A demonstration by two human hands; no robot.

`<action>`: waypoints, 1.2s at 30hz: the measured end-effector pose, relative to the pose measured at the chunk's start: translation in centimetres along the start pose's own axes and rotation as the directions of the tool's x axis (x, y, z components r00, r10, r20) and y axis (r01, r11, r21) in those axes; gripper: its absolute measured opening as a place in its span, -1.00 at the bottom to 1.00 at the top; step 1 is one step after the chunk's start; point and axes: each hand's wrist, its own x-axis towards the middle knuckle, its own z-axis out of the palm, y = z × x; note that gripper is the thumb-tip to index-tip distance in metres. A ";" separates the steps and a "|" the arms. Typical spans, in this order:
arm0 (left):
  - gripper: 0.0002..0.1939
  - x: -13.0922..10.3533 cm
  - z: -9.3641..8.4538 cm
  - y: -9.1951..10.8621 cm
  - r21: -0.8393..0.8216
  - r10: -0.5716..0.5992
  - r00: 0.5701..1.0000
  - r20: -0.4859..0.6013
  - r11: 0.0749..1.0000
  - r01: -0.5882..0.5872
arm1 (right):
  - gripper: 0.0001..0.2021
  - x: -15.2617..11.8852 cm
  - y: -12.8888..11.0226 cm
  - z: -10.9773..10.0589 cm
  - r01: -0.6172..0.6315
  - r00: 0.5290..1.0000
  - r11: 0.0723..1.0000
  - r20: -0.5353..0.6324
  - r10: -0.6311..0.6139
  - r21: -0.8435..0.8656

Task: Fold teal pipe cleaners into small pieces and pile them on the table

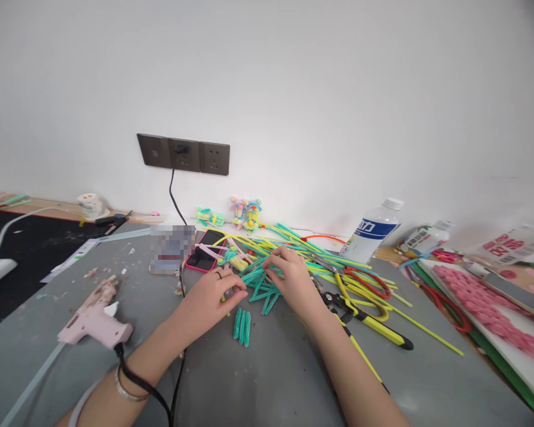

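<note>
My right hand [289, 276] is over a loose pile of short teal pipe cleaner pieces [263, 290], with thumb and fingers closed around a teal piece at the pile's edge. Left of the pile hovers my left hand [222, 292], its fingers loosely curled, thumb and forefinger slightly apart and nothing visible between them. Just below and between the hands, a small row of folded teal pieces [242, 327] lies side by side. Long yellow and teal pipe cleaners [365, 287] spread out behind and to the right of my right hand.
Yellow-handled pliers [378, 329] and red-handled scissors [369, 281] lie right. A pink glue gun [95, 323] sits left, its black cord crossing my left forearm. A phone [202, 259], small pipe cleaner figures [245, 214] and a bottle [374, 231] stand or lie toward the wall.
</note>
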 end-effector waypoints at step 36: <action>-0.65 -0.6 0.0 1.1 -0.082 0.166 0.960 0.224 0.985 -0.151 | -0.45 0.1 -3.9 -1.6 -0.352 0.933 0.360 0.295 0.204 0.864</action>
